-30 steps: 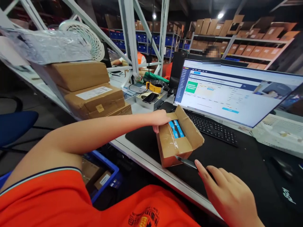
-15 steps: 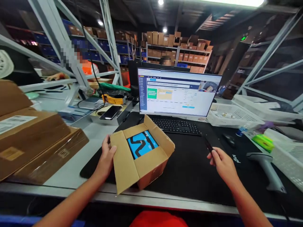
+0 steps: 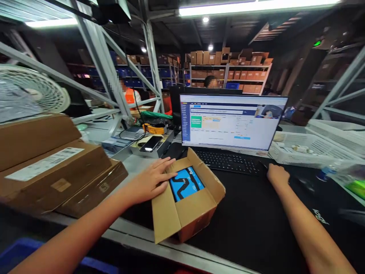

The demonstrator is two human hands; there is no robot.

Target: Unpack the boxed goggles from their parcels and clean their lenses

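An open cardboard box (image 3: pixel 196 215) stands on the black desk mat (image 3: pixel 242 220), flaps spread outward. Inside it lies a blue packaged box (image 3: pixel 186 186) with a black band and white print. My left hand (image 3: pixel 155 179) rests on the left flap, fingers extended and the tips reaching the edge of the blue box. Over by the right end of the keyboard (image 3: pixel 228 161), my right hand (image 3: pixel 278 176) is closed. A slim dark tool, apparently a box cutter (image 3: pixel 262 164), pokes out from it, mostly hidden by the fingers.
Brown cartons (image 3: pixel 82 179) are stacked at left, before a fan (image 3: pixel 34 91). A lit monitor (image 3: pixel 230 125) stands behind the keyboard. A phone (image 3: pixel 151 143) lies on a metal box. White baskets (image 3: pixel 302 146) and a mouse (image 3: pixel 305 184) are at right. Another person (image 3: pixel 131 95) sits beyond.
My left hand has gone from gripping the box's left flap to lying over it with fingers spread. My right hand has moved forward to the keyboard's end. The view has shifted left.
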